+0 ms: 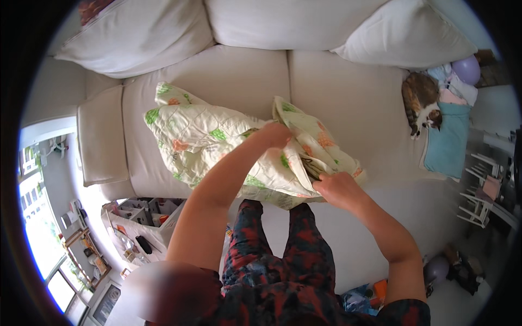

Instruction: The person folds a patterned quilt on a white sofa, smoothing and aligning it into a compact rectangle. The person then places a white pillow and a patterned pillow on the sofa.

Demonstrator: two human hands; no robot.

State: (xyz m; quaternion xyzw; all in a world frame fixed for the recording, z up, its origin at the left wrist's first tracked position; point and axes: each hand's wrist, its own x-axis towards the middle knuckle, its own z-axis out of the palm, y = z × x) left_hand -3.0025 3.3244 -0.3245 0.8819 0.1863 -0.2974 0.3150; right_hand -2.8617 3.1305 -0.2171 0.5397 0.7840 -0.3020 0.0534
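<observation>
A cream quilted cloth (195,134) with green and orange prints lies bunched on the front of a beige sofa (330,89). My left hand (277,135) grips a fold near its middle, beside a raised flap; its fingertips are partly hidden. At the right, my right hand (336,188) pinches the cloth's edge by an opening. Inside that opening a darker, striped or patterned fabric (312,168) shows between the layers. Part of the cloth hangs over the sofa's front edge, above my knees.
A cat (422,98) lies at the sofa's right end beside a folded teal cloth (447,140) and a purple balloon (466,70). Large cushions (285,22) line the back. Left of my legs stands a table with a divided organizer (147,214). Another balloon (437,267) is at lower right.
</observation>
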